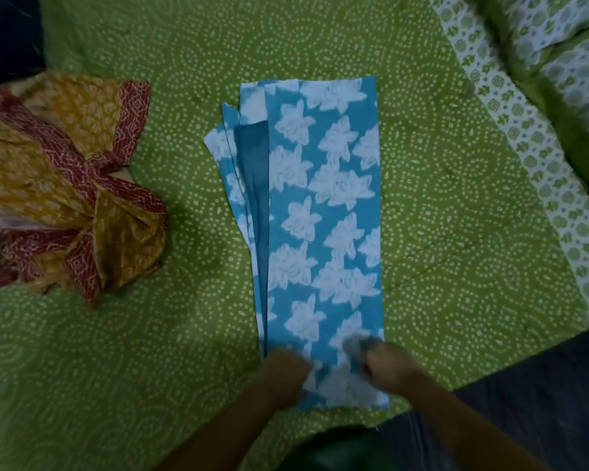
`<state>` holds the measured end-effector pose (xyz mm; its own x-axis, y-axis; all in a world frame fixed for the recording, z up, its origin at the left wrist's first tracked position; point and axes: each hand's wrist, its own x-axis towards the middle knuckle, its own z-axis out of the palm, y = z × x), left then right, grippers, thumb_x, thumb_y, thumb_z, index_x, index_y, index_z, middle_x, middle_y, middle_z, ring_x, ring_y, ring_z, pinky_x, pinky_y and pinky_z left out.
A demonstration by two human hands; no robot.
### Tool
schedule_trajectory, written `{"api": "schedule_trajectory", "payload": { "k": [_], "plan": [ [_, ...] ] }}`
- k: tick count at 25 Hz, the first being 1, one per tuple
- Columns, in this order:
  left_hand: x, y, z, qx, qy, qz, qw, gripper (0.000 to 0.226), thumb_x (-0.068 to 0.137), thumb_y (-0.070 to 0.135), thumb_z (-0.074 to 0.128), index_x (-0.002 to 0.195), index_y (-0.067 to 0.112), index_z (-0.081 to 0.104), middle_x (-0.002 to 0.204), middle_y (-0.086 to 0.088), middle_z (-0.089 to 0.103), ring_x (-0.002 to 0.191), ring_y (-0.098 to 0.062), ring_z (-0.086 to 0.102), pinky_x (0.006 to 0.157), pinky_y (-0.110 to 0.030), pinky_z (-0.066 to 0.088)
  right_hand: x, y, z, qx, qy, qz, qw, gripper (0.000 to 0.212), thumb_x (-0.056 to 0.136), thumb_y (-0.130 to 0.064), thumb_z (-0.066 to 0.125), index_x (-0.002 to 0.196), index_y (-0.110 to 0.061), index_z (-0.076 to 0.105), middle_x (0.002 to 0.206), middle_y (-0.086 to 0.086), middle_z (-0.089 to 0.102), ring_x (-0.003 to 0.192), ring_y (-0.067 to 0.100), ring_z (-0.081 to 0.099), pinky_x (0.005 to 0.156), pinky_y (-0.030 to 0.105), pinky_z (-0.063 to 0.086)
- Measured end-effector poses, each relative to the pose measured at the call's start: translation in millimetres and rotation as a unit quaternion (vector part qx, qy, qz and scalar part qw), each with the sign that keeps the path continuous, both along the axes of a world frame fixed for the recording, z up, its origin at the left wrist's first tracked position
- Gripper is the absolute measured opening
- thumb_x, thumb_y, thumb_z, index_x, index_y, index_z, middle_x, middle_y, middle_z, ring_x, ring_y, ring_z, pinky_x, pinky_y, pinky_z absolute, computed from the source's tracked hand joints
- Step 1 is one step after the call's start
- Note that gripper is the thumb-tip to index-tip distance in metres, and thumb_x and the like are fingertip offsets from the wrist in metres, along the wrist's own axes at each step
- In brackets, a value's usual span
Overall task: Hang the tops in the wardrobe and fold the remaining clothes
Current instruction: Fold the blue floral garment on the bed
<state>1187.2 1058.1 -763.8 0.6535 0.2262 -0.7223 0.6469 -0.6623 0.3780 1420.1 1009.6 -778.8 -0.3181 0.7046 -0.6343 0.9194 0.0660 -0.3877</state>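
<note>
Blue floral garment, folded into a long narrow strip, lies flat at the centre of the bed, running from 12 o'clock down to 6 o'clock toward my viewpoint. Its white flower print faces up; along the strip's 9 o'clock edge several under-layers fan out, among them a plain darker blue panel. My left hand rests on the near end of the strip at its 9 o'clock corner, fingers curled onto the cloth. My right hand sits at the 3 o'clock corner of the same end, fingers bent round a small gathered bit of the fabric. Both hands are blurred, so I cannot tell the finger positions more finely. Mustard and maroon garment lies crumpled at 9 o'clock, well apart from the blue strip, on the green dotted bedspread. Toward 2 o'clock a white band with green motifs crosses the bedspread, and beyond it lies bedding in white and green print. Dark cloth covers the area at 4 o'clock
</note>
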Motion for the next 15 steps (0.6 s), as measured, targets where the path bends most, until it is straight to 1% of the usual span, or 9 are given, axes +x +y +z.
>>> {"api": "schedule_trajectory", "payload": {
  "k": [1, 3, 4, 5, 7, 8, 10, 12, 15],
  "plan": [
    [11, 15, -15, 0.039, -0.034, 0.057, 0.997, 0.037, 0.092, 0.027, 0.053, 0.126, 0.013, 0.055, 0.129, -0.008, 0.055, 0.123, -0.026, 0.051, 0.105, -0.036, 0.037, -2, 24, -9, 0.066, 0.037, -0.051, 0.996, 0.026, 0.084, -0.032, 0.052, 0.097, -0.017, 0.07, 0.095, 0.007, 0.069, 0.084, 0.022, 0.067, 0.065, 0.024, 0.049],
    [39, 61, -47, 0.152, -0.105, 0.161, 0.97, 0.045, 0.086, 0.016, 0.055, 0.131, 0.012, 0.055, 0.134, -0.005, 0.056, 0.126, -0.025, 0.052, 0.105, -0.037, 0.041, -6, 90, -34, 0.169, 0.069, -0.171, 0.968, 0.041, 0.09, -0.028, 0.038, 0.12, -0.013, 0.062, 0.121, 0.009, 0.063, 0.109, 0.023, 0.06, 0.092, 0.027, 0.046],
    [52, 90, -63, 0.194, -0.112, 0.194, 0.955, 0.052, 0.086, 0.018, 0.052, 0.137, 0.011, 0.049, 0.141, -0.003, 0.05, 0.133, -0.023, 0.046, 0.109, -0.038, 0.037, -9, 127, -46, 0.2, 0.068, -0.209, 0.955, 0.047, 0.094, -0.028, 0.034, 0.132, -0.009, 0.054, 0.137, 0.011, 0.053, 0.126, 0.023, 0.049, 0.107, 0.028, 0.035],
    [62, 121, -76, 0.234, -0.11, 0.22, 0.941, 0.055, 0.09, 0.023, 0.043, 0.144, 0.01, 0.039, 0.149, -0.002, 0.04, 0.139, -0.022, 0.035, 0.114, -0.04, 0.029, -10, 155, -65, 0.217, 0.052, -0.205, 0.953, 0.051, 0.098, -0.03, 0.031, 0.142, -0.008, 0.042, 0.149, 0.01, 0.039, 0.139, 0.023, 0.033, 0.116, 0.031, 0.023],
    [75, 181, -102, 0.337, -0.1, 0.224, 0.909, 0.058, 0.098, 0.035, 0.025, 0.151, 0.013, 0.018, 0.158, -0.001, 0.021, 0.146, -0.022, 0.017, 0.118, -0.042, 0.013, -1, 209, -89, 0.258, -0.031, -0.111, 0.959, 0.056, 0.101, -0.039, 0.026, 0.152, -0.015, 0.021, 0.159, 0.003, 0.014, 0.148, 0.022, 0.008, 0.119, 0.044, 0.01],
    [79, 211, -114, 0.349, -0.103, 0.224, 0.904, 0.059, 0.1, 0.041, 0.021, 0.152, 0.015, 0.013, 0.16, 0.0, 0.015, 0.147, -0.022, 0.012, 0.119, -0.043, 0.008, 13, 238, -100, 0.282, -0.066, -0.072, 0.954, 0.057, 0.102, -0.043, 0.024, 0.153, -0.02, 0.015, 0.16, 0.0, 0.009, 0.148, 0.022, 0.003, 0.119, 0.048, 0.008],
    [82, 273, -121, 0.359, -0.122, 0.216, 0.9, 0.063, 0.1, 0.049, 0.021, 0.153, 0.018, 0.01, 0.161, 0.0, 0.008, 0.148, -0.023, 0.005, 0.12, -0.043, 0.002, 45, 303, -105, 0.321, -0.103, -0.056, 0.94, 0.057, 0.102, -0.048, 0.019, 0.154, -0.026, 0.01, 0.161, -0.003, 0.006, 0.148, 0.021, 0.002, 0.118, 0.051, 0.005],
    [87, 338, -121, 0.381, -0.128, 0.236, 0.885, 0.067, 0.099, 0.054, 0.016, 0.154, 0.018, 0.007, 0.161, -0.001, 0.004, 0.148, -0.022, 0.001, 0.119, -0.044, -0.002, 78, 364, -98, 0.322, -0.122, -0.088, 0.935, 0.057, 0.101, -0.051, 0.013, 0.153, -0.029, 0.006, 0.161, -0.004, 0.004, 0.148, 0.021, 0.0, 0.118, 0.051, 0.002],
    [97, 408, -108, 0.411, -0.062, 0.308, 0.856, 0.073, 0.095, 0.06, 0.002, 0.153, 0.015, 0.0, 0.161, -0.003, -0.001, 0.148, -0.025, -0.003, 0.119, -0.049, -0.002, 106, 419, -89, 0.291, -0.161, -0.187, 0.924, 0.06, 0.099, -0.053, 0.006, 0.153, -0.027, -0.001, 0.161, -0.001, -0.001, 0.148, 0.024, -0.005, 0.117, 0.054, -0.003]
  ]
}}
